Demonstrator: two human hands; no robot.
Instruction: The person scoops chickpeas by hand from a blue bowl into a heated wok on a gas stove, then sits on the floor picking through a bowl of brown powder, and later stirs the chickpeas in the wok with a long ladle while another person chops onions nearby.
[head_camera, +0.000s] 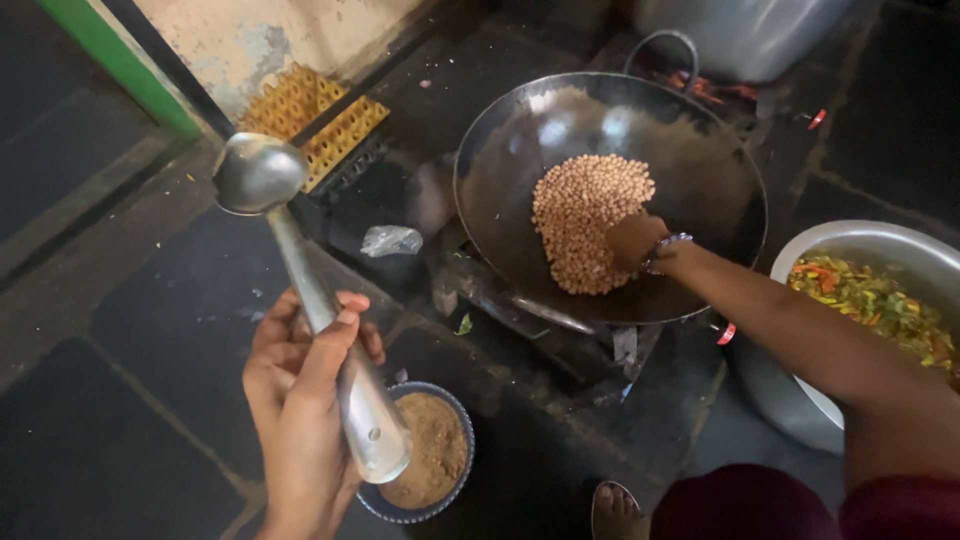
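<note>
Gripping a steel ladle (300, 290), the left hand (300, 400) sits at lower left with its palm turned toward the camera and the forearm rising from the bottom edge. Its fingers (345, 335) are curled shut around the lower part of the handle, thumb on the near side. The ladle stands tilted, bowl up and to the left, handle end pointing down over a small blue bowl (425, 455) of brown powder on the dark floor (130, 400). The ladle bowl shows no contents. The right arm extends from the lower right edge diagonally up and left, nearly straight, into a large dark wok (610, 190). The right hand (635, 240) rests on a heap of peanuts (585, 225) in the middle of the wok, back of the hand up, with a bracelet (663, 250) at the wrist. Its fingers are bent down into the peanuts; whether they have closed on any cannot be told. The wok sits on a low stove (530, 305), with glowing embers visible behind it. A steel basin (880, 245) of chopped vegetables stands just right of the wok, partly hidden by the right arm. A yellow egg tray (315, 120) lies near the wall at upper left. A crumpled plastic bag (390, 240) lies left of the stove.
</note>
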